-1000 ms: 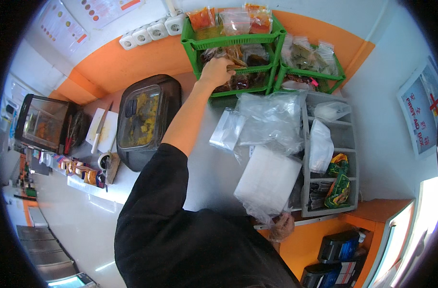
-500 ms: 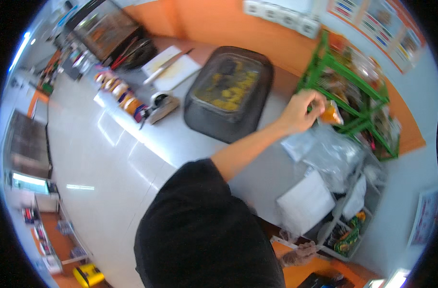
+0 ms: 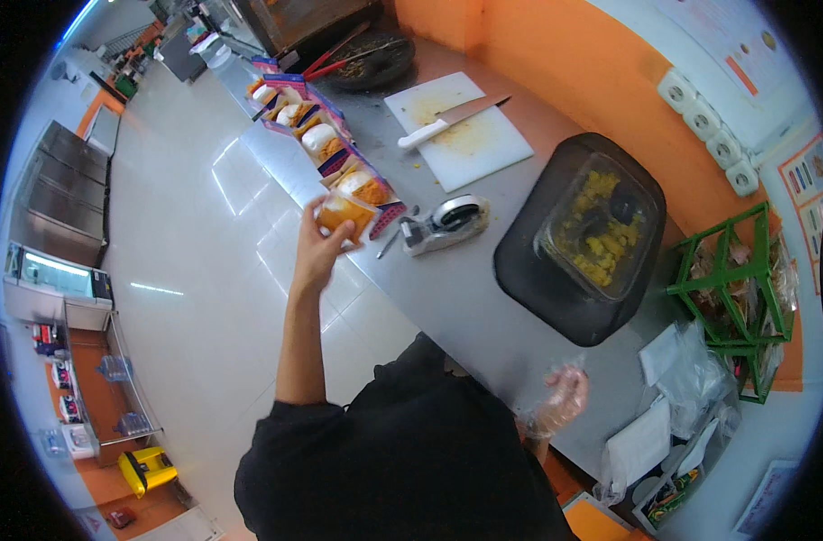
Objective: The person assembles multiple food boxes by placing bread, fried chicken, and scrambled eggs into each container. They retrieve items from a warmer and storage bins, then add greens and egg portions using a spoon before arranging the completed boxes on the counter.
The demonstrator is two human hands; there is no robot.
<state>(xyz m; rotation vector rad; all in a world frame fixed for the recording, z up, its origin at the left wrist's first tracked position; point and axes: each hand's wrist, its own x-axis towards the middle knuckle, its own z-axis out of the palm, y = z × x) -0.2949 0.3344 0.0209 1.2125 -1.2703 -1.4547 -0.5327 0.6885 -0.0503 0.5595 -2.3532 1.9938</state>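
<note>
My left hand (image 3: pixel 317 243) is closed on a small clear packet of orange sauce (image 3: pixel 346 211), pinched between thumb and fingers. It is held at the near end of a row of food boxes (image 3: pixel 326 149), pink and dark blue, with white and orange food inside. The packet partly covers the nearest food (image 3: pixel 364 187). My right hand (image 3: pixel 563 403) wears a clear plastic glove and hovers by the counter's front edge, its fingers loosely bent and apart, with nothing seen in them. A tape dispenser (image 3: pixel 443 227) stands just right of the boxes.
On the steel counter (image 3: pixel 429 293) lie a white cutting board (image 3: pixel 483 153) with a knife (image 3: pixel 452 122) and a black tub (image 3: pixel 519 257) bearing a clear container of yellow pieces (image 3: pixel 601 234). Green baskets (image 3: pixel 722 275), plastic bags (image 3: pixel 695 365) and a dark stone mortar (image 3: pixel 375 63) stand around.
My left hand has carried the sauce packet from beside the green baskets leftward to the food boxes. My gloved right hand has risen to the counter's edge. The view has swung left.
</note>
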